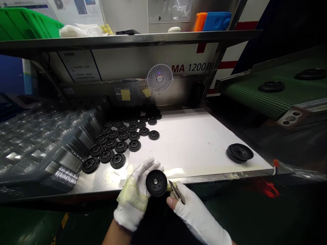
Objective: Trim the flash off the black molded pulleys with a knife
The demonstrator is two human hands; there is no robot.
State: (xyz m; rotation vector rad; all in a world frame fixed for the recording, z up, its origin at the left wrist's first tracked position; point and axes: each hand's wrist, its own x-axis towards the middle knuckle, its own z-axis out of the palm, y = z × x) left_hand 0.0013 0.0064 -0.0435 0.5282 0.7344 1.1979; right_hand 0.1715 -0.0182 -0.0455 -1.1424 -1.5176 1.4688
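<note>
My left hand point(138, 190), in a white glove with yellowish tape round the palm, is closed on a black grooved wheel point(152, 191) at the table's front edge. The wheel's round face with its small centre hole is turned up toward me. Close to its right rim, my right hand point(185, 200), in a white glove with the thumb tip bare, grips a small knife point(176, 192). The metal blade points up and left at the wheel; I cannot tell whether they touch. More black wheels point(118, 160) lie in rows left of the white sheet point(189, 139).
Stacked clear plastic trays point(58, 153) fill the left side. Two overlapping black wheels point(239, 152) sit at the sheet's right. A green conveyor point(255, 98) carries more wheels. A white fan point(159, 78) hangs under the metal shelf point(143, 41), which holds a green bin point(28, 25).
</note>
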